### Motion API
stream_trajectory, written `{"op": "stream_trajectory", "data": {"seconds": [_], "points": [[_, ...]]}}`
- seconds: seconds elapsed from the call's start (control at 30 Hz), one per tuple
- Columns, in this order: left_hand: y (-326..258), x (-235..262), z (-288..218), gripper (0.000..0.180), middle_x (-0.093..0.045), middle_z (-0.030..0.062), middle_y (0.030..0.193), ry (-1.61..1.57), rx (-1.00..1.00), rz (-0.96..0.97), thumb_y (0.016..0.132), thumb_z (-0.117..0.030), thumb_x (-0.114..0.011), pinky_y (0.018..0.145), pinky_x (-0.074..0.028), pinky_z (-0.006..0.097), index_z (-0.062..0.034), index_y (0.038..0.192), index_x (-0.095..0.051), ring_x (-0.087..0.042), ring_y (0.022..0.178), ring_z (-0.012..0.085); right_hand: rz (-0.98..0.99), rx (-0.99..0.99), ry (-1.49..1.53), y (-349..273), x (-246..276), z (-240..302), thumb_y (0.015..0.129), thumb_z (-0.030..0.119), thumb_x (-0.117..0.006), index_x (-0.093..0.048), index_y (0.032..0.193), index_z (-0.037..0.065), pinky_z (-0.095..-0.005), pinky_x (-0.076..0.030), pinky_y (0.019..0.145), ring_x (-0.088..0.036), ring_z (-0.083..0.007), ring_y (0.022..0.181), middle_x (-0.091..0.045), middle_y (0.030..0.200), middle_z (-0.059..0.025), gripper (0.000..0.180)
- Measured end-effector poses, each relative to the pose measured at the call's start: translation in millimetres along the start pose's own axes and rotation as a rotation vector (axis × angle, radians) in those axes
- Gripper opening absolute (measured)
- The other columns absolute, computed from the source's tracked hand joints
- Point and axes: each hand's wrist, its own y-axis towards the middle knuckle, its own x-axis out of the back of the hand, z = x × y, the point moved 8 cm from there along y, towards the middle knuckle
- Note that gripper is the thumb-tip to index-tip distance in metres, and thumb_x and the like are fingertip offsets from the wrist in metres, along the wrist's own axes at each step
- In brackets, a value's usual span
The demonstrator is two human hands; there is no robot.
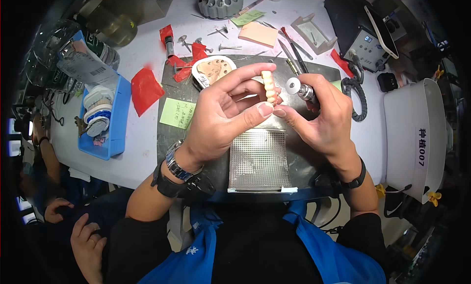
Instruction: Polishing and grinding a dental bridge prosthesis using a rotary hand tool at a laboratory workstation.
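A dental bridge [268, 82], a row of several cream teeth with pink at its lower right end, stands upright between the index finger and thumb of my left hand [216, 114]. My right hand [327, 118] is wrapped round a rotary handpiece [307, 93]. A pale round disc [293, 85] on the handpiece's tip faces the bridge, a small gap apart. My right thumb reaches to the bridge's lower end, by my left thumb. Below both hands lies a perforated metal tray [260, 159]. Partly behind my left hand sits a dental cast [212, 69] with holes.
A blue bin [117, 122] with casts stands left. Red sheets [146, 91] and a green note [177, 113] lie nearby. Burs, brushes and a grey bur holder [220, 3] are at the back. A control box [365, 48] and white container [409, 132] stand right. Another person's hands [88, 244] show lower left.
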Motion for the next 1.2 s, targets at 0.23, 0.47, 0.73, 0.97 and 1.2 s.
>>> {"op": "stream_trajectory", "data": {"seconds": [0.23, 0.47, 0.73, 0.97, 1.2], "points": [[-5, -13, 8, 0.056, -0.063, 0.0136, 0.114, 0.057, -0.095, 0.067, 0.091, -0.003, -0.065, 0.103, -0.044, 0.032, 0.0051, 0.142, -0.043, -0.059, 0.111, 0.0163, 0.029, 0.010, 0.027, -16, 5, -3, 0.071, 0.030, -0.086, -0.064, 0.094, 0.003, -0.0291, -0.044, 0.049, -0.059, -0.0186, 0.055, -0.063, 0.072, -0.0067, 0.042], [-8, -18, 5, 0.056, -0.063, 0.0159, 0.118, 0.121, -0.149, 0.079, 0.092, -0.002, -0.063, 0.106, -0.042, 0.035, 0.0067, 0.143, -0.043, -0.059, 0.113, 0.0186, -0.028, 0.075, 0.007, -20, 3, -3, 0.072, 0.038, -0.083, -0.064, 0.085, 0.008, -0.0308, -0.040, 0.044, -0.055, -0.0178, 0.049, -0.057, 0.062, -0.0028, 0.038], [-5, -14, 0, 0.062, -0.043, 0.0230, 0.146, 0.253, -0.163, 0.095, 0.091, -0.011, -0.065, 0.103, -0.048, 0.041, 0.0093, 0.143, -0.039, -0.054, 0.128, 0.0345, 0.109, 0.021, 0.025, -20, -2, -4, 0.073, 0.020, -0.083, -0.066, 0.092, 0.002, -0.0272, -0.043, 0.050, -0.059, -0.0178, 0.056, -0.065, 0.077, -0.0075, 0.032], [-8, -13, 6, 0.061, -0.041, 0.0239, 0.148, 0.229, -0.172, 0.113, 0.091, -0.010, -0.064, 0.103, -0.048, 0.043, 0.0070, 0.144, -0.039, -0.053, 0.129, 0.0370, 0.095, 0.050, 0.036, -22, -4, -4, 0.072, 0.019, -0.083, -0.066, 0.091, 0.002, -0.0276, -0.042, 0.048, -0.056, -0.0170, 0.053, -0.065, 0.077, -0.0070, 0.030], [-8, -14, 6, 0.061, -0.041, 0.0249, 0.148, 0.230, -0.186, 0.122, 0.092, -0.009, -0.063, 0.102, -0.049, 0.044, 0.0067, 0.144, -0.038, -0.053, 0.128, 0.0376, 0.106, 0.043, 0.027, -22, -4, -6, 0.072, 0.017, -0.083, -0.066, 0.091, 0.002, -0.0273, -0.041, 0.048, -0.056, -0.0162, 0.053, -0.065, 0.076, -0.0067, 0.029]]}}
